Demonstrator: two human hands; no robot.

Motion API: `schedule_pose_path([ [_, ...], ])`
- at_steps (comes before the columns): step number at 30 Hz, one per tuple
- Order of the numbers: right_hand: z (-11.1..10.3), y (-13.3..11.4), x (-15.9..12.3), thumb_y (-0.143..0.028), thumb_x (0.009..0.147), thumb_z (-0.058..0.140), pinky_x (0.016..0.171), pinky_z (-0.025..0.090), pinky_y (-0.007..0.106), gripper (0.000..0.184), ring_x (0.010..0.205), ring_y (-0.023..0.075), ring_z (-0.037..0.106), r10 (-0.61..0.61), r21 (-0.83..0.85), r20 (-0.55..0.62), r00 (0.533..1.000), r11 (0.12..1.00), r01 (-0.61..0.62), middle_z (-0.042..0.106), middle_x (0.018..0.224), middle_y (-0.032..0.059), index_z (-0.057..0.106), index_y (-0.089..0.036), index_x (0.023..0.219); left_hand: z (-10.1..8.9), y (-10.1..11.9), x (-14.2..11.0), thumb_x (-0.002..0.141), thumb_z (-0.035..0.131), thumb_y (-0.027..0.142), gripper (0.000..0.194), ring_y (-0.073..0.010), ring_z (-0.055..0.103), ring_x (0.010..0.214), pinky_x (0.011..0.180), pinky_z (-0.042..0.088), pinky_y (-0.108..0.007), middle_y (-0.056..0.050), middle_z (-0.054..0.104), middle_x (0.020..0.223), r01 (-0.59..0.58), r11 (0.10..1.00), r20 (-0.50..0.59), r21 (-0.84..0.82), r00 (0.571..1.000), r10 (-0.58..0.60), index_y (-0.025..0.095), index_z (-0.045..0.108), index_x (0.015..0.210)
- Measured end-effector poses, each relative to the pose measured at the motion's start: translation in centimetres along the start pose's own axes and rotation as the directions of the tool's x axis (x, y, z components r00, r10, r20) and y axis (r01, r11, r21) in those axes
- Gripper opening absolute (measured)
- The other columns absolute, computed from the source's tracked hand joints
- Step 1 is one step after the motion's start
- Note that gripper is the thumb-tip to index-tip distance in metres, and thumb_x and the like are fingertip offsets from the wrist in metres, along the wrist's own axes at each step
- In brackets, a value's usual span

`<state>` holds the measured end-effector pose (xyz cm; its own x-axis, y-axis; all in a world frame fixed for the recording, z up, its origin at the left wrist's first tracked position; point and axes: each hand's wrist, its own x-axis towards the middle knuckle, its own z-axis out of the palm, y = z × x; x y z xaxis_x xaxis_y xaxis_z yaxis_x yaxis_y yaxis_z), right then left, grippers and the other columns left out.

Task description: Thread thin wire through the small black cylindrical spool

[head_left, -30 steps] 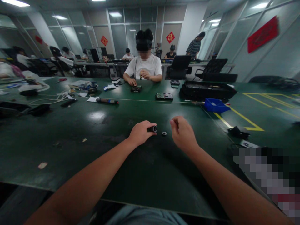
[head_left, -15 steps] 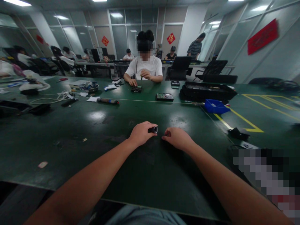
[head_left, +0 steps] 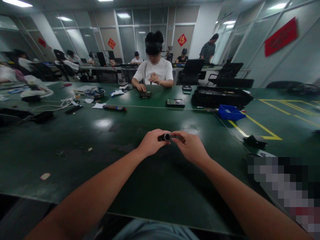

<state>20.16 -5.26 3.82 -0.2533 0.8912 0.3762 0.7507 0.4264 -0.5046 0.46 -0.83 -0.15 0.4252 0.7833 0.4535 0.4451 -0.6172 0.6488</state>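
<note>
My left hand [head_left: 151, 142] is closed around a short black tube [head_left: 163, 137]. The tube's round, silver-rimmed open end faces right, and the rest of it lies hidden in my palm. Close on the right, my right hand [head_left: 192, 145] is curled with its fingertips near that rim. Something small and dark shows between its thumb and fingers, too unclear to name. Whether the fingertips touch the tube I cannot tell. Both hands are over the middle of the dark green table [head_left: 150, 186].
Across the table a person in a white shirt [head_left: 163, 71] handles a small dark device [head_left: 145, 94]. A hard drive [head_left: 175, 103], a long black case [head_left: 222, 96] and a blue bin [head_left: 230, 113] lie beyond my hands. A screwdriver-like tool [head_left: 114, 107] and white cable [head_left: 58, 106] are left.
My right hand has moved left and its fingers have come up close to the tube's open end. The tube has turned slightly in my left hand, which has barely moved.
</note>
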Motion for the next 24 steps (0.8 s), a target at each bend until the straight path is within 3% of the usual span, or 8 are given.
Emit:
schedule_pose_path([
  [5,0.45,0.22,-0.01,-0.021,0.091,0.060,0.077,0.053,0.034,0.019,0.085,0.0194,0.067,-0.068,0.029,-0.041,0.997,0.997,0.070,0.071,0.105,0.0070,0.077,-0.024,0.099,0.25,0.36,-0.08,0.080,0.080,0.025,0.035,-0.0183,0.067,0.098,0.088,0.051,-0.031,-0.001,0.073,0.108,-0.021,0.997,0.056,-0.078,0.998,0.026,0.026,0.073,0.115],
  [10,0.60,0.31,-0.03,-0.020,0.092,0.060,0.077,0.052,0.033,0.021,0.085,0.0184,0.066,-0.107,0.046,0.019,0.994,0.993,0.106,0.070,0.100,0.0058,0.078,-0.024,0.101,0.24,0.61,-0.14,0.081,0.079,0.024,0.033,-0.0180,0.066,0.097,0.088,0.050,-0.030,-0.002,0.072,0.106,-0.040,0.994,0.073,-0.100,0.996,0.048,0.025,0.074,0.113],
  [19,0.52,0.29,0.06,-0.031,0.081,0.073,0.069,0.048,0.034,0.034,0.078,0.0202,0.062,0.051,0.032,-0.100,0.994,0.998,-0.048,0.069,0.096,0.0062,0.067,-0.020,0.113,-0.07,0.88,-0.25,0.081,0.079,0.021,0.041,-0.0188,0.067,0.099,0.090,0.051,-0.032,-0.004,0.072,0.112,-0.058,0.992,0.116,-0.108,0.991,0.071,0.023,0.072,0.120],
  [24,0.14,0.20,-0.04,-0.037,0.088,0.062,0.069,0.049,0.036,0.036,0.076,0.0206,0.062,0.092,0.103,-0.141,0.986,0.992,-0.078,0.068,0.098,0.0092,0.064,-0.015,0.117,0.07,0.61,-0.14,0.080,0.080,0.023,0.039,-0.0200,0.067,0.103,0.095,0.050,-0.035,-0.004,0.073,0.113,-0.055,0.994,0.068,-0.090,0.996,0.061,0.025,0.072,0.118],
])
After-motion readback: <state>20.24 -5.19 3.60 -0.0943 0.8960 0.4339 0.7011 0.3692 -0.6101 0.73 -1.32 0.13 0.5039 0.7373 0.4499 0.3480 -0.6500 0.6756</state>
